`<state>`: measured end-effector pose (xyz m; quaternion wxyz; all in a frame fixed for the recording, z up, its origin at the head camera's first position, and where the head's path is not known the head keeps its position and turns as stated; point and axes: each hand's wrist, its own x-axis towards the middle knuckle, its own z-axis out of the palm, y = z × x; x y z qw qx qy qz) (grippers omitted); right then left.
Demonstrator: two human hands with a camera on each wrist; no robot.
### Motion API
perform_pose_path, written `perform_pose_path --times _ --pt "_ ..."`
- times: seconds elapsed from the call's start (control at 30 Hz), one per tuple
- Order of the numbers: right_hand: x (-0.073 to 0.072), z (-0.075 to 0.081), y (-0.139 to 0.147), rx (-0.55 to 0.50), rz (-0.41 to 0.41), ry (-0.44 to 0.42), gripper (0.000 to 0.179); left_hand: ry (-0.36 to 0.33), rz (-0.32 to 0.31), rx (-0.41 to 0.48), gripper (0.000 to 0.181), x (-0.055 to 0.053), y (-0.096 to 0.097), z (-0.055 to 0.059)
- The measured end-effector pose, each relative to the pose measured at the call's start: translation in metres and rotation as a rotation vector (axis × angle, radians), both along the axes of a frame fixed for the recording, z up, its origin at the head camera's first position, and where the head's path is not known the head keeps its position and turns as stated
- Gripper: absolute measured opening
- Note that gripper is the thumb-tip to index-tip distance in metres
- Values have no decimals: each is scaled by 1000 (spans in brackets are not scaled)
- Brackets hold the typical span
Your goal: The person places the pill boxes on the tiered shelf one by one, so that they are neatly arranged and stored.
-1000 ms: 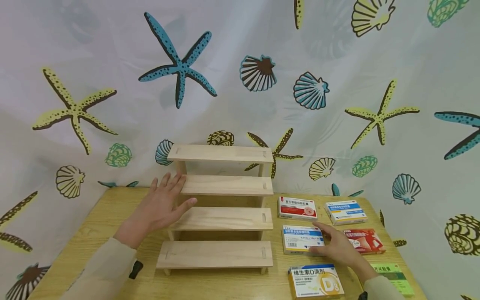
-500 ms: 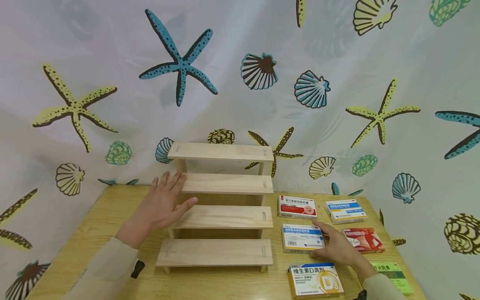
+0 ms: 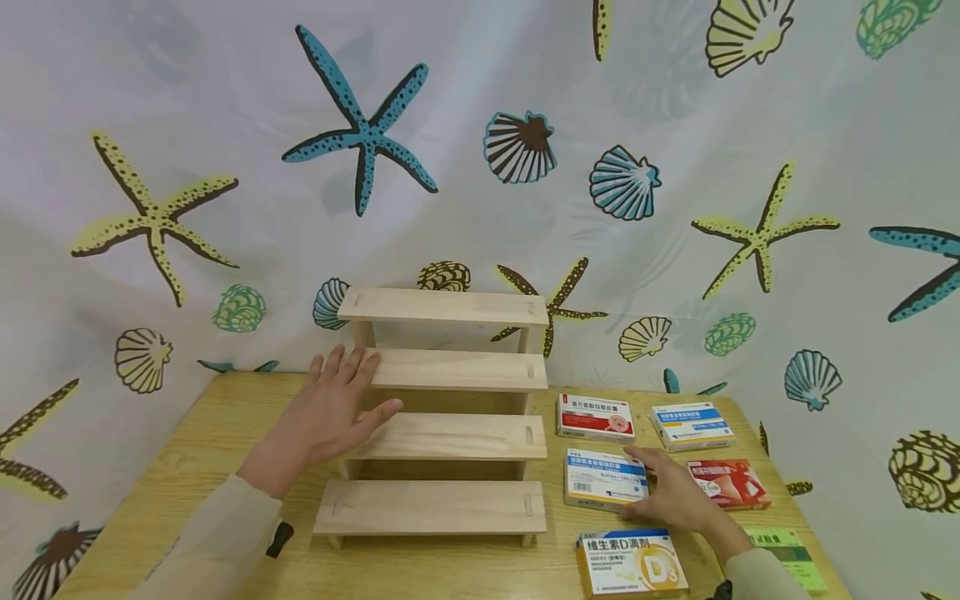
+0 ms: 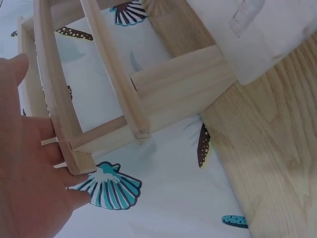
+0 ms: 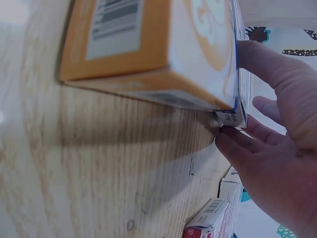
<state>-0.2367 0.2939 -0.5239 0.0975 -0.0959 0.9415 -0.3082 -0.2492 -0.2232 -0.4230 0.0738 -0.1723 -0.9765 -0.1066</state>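
My left hand [image 3: 322, 421] rests with spread fingers at the left end of a four-tier wooden display shelf [image 3: 457, 368], fingertips on the second tier from the top. In the left wrist view its fingers [image 4: 47, 153] lie at the end of a plank. My right hand [image 3: 678, 493] pinches the right end of a blue-and-white medicine box [image 3: 600, 482], thumb at the near edge, forefinger at the far edge. In the right wrist view the orange-and-white vitamin D box [image 5: 119, 44] hides most of that medicine box [image 5: 230, 118].
Around the right hand lie a red-and-white box [image 3: 595, 417], another blue-and-white box [image 3: 692, 425], a red box [image 3: 729, 485] and a green box [image 3: 791, 554]. A patterned white curtain [image 3: 465, 225] hangs behind the wooden table [image 3: 420, 571].
The left hand has slid slightly right along the shelf. The right hand keeps its place at the blue-and-white medicine box.
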Motion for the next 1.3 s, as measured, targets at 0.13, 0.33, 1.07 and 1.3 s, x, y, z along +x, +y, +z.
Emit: perform_pose_path --times 0.13,0.33,1.07,1.3 --pt "1 1 -1 30 18 28 99 -2 -2 12 89 1 0 0" --pt "2 4 -3 36 7 12 94 -11 3 16 89 2 0 -1" --pt "-3 55 -6 -63 -20 29 104 15 -8 40 85 2 -1 -4" --pt "-3 75 -8 -57 23 118 97 14 -10 27 85 2 1 -5"
